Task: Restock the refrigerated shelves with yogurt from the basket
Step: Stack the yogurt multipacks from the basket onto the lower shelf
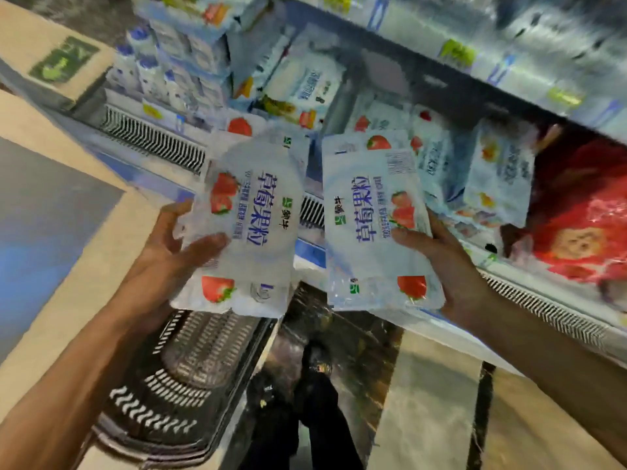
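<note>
My left hand (176, 239) grips a white strawberry yogurt multipack (247, 225) by its left edge, thumb on its front. My right hand (441, 252) holds a second, matching strawberry yogurt pack (369, 225) by its right edge. Both packs hang in front of the refrigerated shelf (556, 313), above the black plastic basket (163, 412) on the floor at lower left. What lies inside the basket is blurred. More strawberry packs (431, 154) stand on the shelf just behind the right pack.
Red-wrapped packs (583, 232) fill the shelf to the right. White bottles and cartons (176, 62) stand at upper left, beside a cardboard box (64, 66). An upper shelf edge with price tags (458, 56) runs overhead. My dark trouser leg and shoe (319, 385) are below.
</note>
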